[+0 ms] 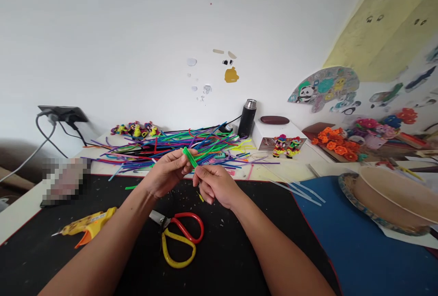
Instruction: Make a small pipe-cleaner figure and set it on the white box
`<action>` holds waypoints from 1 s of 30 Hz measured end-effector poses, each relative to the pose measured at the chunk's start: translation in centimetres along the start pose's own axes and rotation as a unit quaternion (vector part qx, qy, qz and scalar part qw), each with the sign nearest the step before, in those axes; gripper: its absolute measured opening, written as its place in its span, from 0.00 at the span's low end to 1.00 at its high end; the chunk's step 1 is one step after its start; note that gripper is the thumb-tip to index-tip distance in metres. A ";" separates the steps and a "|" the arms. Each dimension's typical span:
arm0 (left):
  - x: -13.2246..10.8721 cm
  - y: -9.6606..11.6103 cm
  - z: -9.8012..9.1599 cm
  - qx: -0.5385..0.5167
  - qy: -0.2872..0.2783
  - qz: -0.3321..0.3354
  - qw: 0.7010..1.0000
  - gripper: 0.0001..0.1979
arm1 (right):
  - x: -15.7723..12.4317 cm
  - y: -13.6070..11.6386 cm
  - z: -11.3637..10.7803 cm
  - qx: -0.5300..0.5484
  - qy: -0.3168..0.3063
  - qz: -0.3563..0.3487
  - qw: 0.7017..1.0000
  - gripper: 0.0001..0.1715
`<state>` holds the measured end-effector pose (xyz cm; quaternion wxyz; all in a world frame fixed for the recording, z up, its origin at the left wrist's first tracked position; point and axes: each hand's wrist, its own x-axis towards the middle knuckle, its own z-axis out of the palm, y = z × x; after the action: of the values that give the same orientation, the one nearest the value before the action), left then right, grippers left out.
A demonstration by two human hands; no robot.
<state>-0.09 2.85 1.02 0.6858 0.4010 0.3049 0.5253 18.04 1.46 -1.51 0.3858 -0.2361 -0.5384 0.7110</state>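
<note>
Above the black mat, my left hand (171, 170) and my right hand (215, 184) hold a small folded bundle of green pipe cleaners (190, 158) between them. The left thumb and fingers pinch its upper part; the right fingertips close on its lower end. Below the hands lie scissors (181, 239) with one red and one yellow handle loop, their blades partly hidden by my left forearm. A short green pipe cleaner piece (132, 187) rests on the mat to the left, and a small yellow piece (201, 198) lies under the hands.
A yellow glue gun (87, 225) lies left of my forearm. Behind my hands spreads a heap of coloured pipe cleaners (171, 145). A black thermos (247, 120), a white box (277, 132) and small figures (286, 146) stand at the back. Clear glue sticks (301, 191) and a round basin (393, 200) are right.
</note>
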 end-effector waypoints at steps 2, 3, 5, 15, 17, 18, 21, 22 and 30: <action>-0.1 0.0 -0.1 0.006 -0.010 -0.009 1.000 0.21 | -0.1 -0.1 0.0 0.015 -0.007 0.001 1.000 0.28; -0.1 0.0 -0.1 0.011 -0.008 -0.011 1.000 0.20 | -0.1 -0.2 0.0 0.019 -0.009 0.003 1.000 0.28; -0.1 -0.1 -0.1 0.025 0.001 -0.017 1.000 0.20 | -0.1 -0.2 0.1 0.021 -0.010 0.007 1.000 0.28; 0.3 -0.5 0.0 0.087 0.050 0.027 0.995 0.19 | 0.1 0.2 -0.2 0.012 -0.004 0.018 1.000 0.27; 0.3 -0.4 0.0 0.115 0.048 0.034 0.992 0.18 | 0.1 0.3 -0.2 0.004 0.000 0.021 1.000 0.27; 0.3 -0.3 0.0 0.134 0.049 0.039 0.989 0.18 | 0.1 0.3 -0.2 0.000 0.004 0.022 1.000 0.28; 0.2 0.1 -0.2 0.198 0.058 0.055 0.977 0.16 | 0.2 0.3 -0.2 -0.021 0.020 0.025 0.999 0.29; 0.2 0.2 -0.2 0.219 0.058 0.056 0.972 0.16 | 0.2 0.3 -0.2 -0.030 0.026 0.027 0.999 0.29; -0.2 1.0 -0.7 0.419 0.023 0.060 0.906 0.18 | 0.3 0.3 -1.2 -0.110 0.066 0.033 0.991 0.31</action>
<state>-1.21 2.99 1.52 0.4145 0.6566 0.4884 0.3982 18.71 2.39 -2.14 0.3684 -0.3410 -0.5785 0.6430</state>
